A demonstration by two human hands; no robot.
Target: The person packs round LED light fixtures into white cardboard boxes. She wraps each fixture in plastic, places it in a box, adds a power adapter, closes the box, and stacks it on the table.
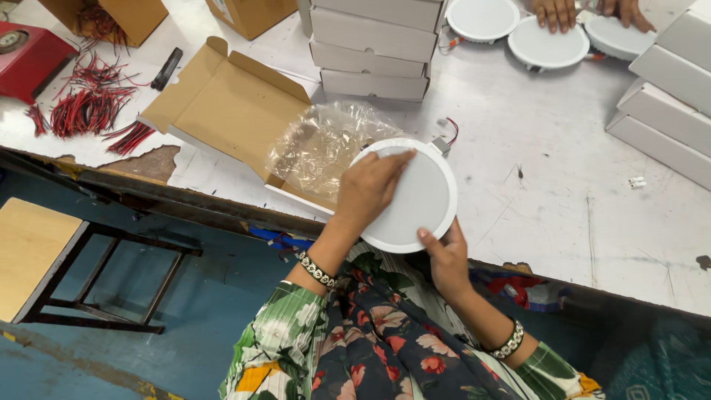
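The rear of the round white light panel (415,200) is hidden; only a small connector with red and black leads (444,137) shows past its upper edge. The left hand (368,187) covers the panel's upper left face, fingers flat on it in a loose grip, not closed around anything. The right hand (444,255) holds the lower rim, thumb on the face, remaining fingers hidden beneath. The panel sits at the near edge of the table (548,192), just beside an open flat cardboard box (229,111) with a crumpled clear plastic bag (326,144) lying at its right end.

The table is white, scuffed and scratched. Below it are a blue floor and a wooden stool (44,259) on a dark frame.

Stacked white boxes (370,48) stand behind. Bundles of red and black wire (89,107) lie far left. At the top edge, another person's hands (585,13), cut off by the frame, rest on three more round panels (548,44).
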